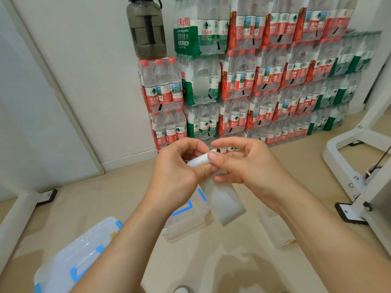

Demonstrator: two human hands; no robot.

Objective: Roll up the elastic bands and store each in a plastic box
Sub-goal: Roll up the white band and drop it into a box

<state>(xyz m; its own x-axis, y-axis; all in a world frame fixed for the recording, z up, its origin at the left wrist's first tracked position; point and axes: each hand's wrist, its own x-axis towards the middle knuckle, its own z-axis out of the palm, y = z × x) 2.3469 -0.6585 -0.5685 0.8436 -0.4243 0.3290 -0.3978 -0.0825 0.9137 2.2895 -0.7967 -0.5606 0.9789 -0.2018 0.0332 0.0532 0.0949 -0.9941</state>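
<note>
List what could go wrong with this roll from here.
1. The rolled part of the elastic band is pinched only between fingertips of the left hand and right hand; a slip might let it spring open.
2. Its loose tail hangs free and may wind on crooked.
3. The plastic box lies below the hands, so a dropped roll could miss it.

A dark jug [146,28] stands atop stacked bottled-water packs [264,81].
</note>
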